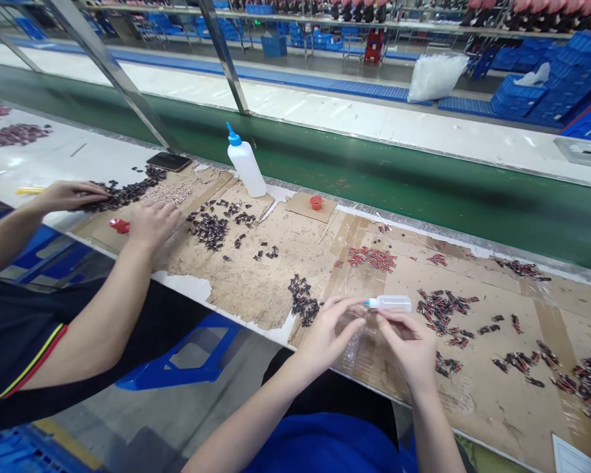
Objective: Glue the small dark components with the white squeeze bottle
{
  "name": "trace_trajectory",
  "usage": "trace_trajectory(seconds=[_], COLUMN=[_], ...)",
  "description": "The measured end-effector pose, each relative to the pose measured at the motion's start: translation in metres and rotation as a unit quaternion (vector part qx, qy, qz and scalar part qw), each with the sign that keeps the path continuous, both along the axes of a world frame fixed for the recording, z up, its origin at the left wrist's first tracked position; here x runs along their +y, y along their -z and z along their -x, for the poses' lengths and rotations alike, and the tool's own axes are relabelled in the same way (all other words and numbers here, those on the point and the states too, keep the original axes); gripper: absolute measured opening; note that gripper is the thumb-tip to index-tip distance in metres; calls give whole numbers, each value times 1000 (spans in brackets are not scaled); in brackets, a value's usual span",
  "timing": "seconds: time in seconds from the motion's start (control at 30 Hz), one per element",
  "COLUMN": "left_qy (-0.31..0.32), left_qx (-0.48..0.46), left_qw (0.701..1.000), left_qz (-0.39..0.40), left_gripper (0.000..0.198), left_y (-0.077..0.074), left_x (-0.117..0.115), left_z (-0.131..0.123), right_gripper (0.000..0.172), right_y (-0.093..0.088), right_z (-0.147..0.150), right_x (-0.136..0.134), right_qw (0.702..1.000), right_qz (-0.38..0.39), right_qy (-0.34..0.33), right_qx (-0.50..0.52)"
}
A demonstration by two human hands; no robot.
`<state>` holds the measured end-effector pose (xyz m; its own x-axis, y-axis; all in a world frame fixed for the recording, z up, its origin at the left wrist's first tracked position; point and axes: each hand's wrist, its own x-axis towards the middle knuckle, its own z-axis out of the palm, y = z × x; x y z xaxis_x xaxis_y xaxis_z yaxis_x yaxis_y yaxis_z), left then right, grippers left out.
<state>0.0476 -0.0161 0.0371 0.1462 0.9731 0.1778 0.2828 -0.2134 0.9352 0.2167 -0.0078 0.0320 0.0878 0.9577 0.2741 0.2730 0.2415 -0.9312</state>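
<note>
My left hand point(332, 332) and my right hand point(411, 345) meet fingertip to fingertip just above the near edge of the cardboard-covered bench. Each is pinched closed; whatever is between the fingertips is too small to make out. Right behind my right fingers is a small clear bottle point(393, 303) with a blue tip pointing left; I cannot tell whether it lies on the bench or touches the fingers. Left of my left hand is a pile of small dark parts point(302, 301). Dark-and-red parts point(442, 311) lie to the right of my right hand.
At left, a co-worker's hands point(152, 223) are over dark pieces and a red item point(119, 226). A white bottle with blue nozzle point(247, 167), a phone point(169, 161) and a red cap point(316, 202) stand or lie along the back. Beyond runs a green conveyor belt point(374, 177).
</note>
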Motion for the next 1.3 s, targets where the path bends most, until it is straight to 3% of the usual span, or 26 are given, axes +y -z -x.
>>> trace_trajectory(seconds=[0.07, 0.13, 0.2, 0.27, 0.37, 0.47, 0.63, 0.8, 0.93, 1.03, 1.17, 1.3], left_qy=[-12, -66, -103, -109, -69, -9, 30, 18, -18, -53, -94, -77], left_qx=[67, 152, 224, 271, 314, 354, 378, 270, 187, 193, 242, 244], left_qw=[998, 986, 969, 956, 944, 931, 921, 960, 982, 979, 964, 964], left_qz=[-20, -30, -29, -39, -70, -86, -93, -77, -8, 27, 56, 70], left_gripper=[38, 30, 20, 17, 30, 42, 37, 37, 23, 18, 13, 12], left_y=[4, 9, 16, 22, 27, 26, 18, 20, 25, 28, 25, 21], left_x=[4, 8, 11, 12, 13, 15, 21, 19, 16, 15, 16, 16], left_z=[12, 27, 40, 47, 46, 41, 42, 31, 7, -5, -3, 4], right_gripper=[10, 16, 22, 32, 47, 36, 32, 34, 28, 28, 35, 35], right_y=[-1, -2, 0, 6, 20, 32, 21, 12, 19, 19, 12, 12], right_z=[-19, -38, -52, -59, -61, -57, -52, -47, -38, -27, -8, 7], right_x=[-1, 0, 3, 9, 23, 35, 31, 11, 9, 12, 11, 7], right_qw=[995, 981, 965, 946, 917, 909, 953, 998, 969, 936, 911, 931], right_qz=[-15, -23, -52, -95, -117, -101, -38, 53, 45, 81, 127, 146], right_qy=[81, 153, 170, 124, 12, -42, -59, 8, 98, 133, 176, 192], right_qx=[-53, -114, -195, -283, -380, -403, -295, -29, 222, 315, 351, 275])
